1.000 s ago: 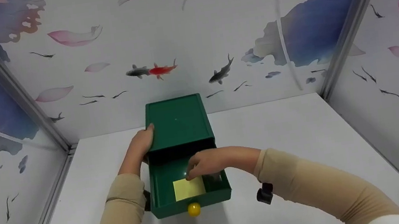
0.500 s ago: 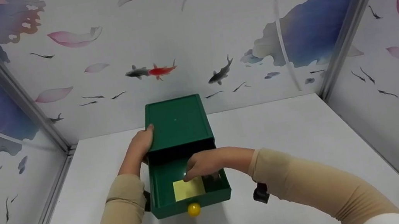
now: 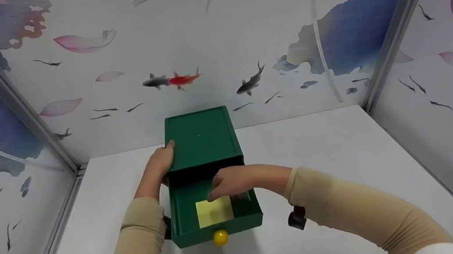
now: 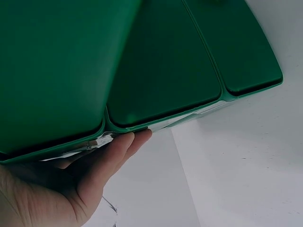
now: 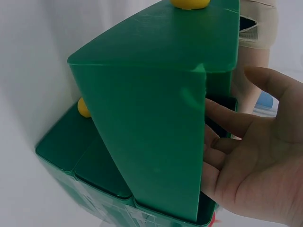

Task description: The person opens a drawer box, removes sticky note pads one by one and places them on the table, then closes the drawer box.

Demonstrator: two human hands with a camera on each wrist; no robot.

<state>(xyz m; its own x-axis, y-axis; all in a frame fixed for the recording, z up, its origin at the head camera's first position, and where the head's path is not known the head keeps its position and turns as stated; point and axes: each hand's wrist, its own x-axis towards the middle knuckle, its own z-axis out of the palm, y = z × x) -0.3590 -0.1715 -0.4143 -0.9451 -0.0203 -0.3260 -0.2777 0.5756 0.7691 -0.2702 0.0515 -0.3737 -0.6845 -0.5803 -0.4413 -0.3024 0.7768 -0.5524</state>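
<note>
A green drawer cabinet (image 3: 201, 137) stands on the white table against the back wall. Its top drawer (image 3: 183, 213) is pulled out toward me, with a round yellow knob (image 3: 221, 237) on the front. On the drawer floor lies a square yellow paper note (image 3: 210, 214). My left hand (image 3: 162, 159) grips the cabinet's left side, thumb at the top edge; its fingers (image 4: 125, 142) lie along the back edge in the left wrist view. Over the drawer is my right hand (image 3: 234, 180), fingers dipping inside near the note. The right wrist view shows its thumb (image 5: 270, 80) apart; the drawer wall hides the fingertips.
Lower drawers show below in the right wrist view, one with a yellow knob (image 5: 84, 108). White table (image 3: 323, 153) surrounds the cabinet. Printed walls (image 3: 205, 37) with metal corner frames (image 3: 398, 27) enclose the back and both sides.
My right hand has risen slightly toward the cabinet, so a little more of the yellow note shows. The left hand, cabinet and drawer keep their places.
</note>
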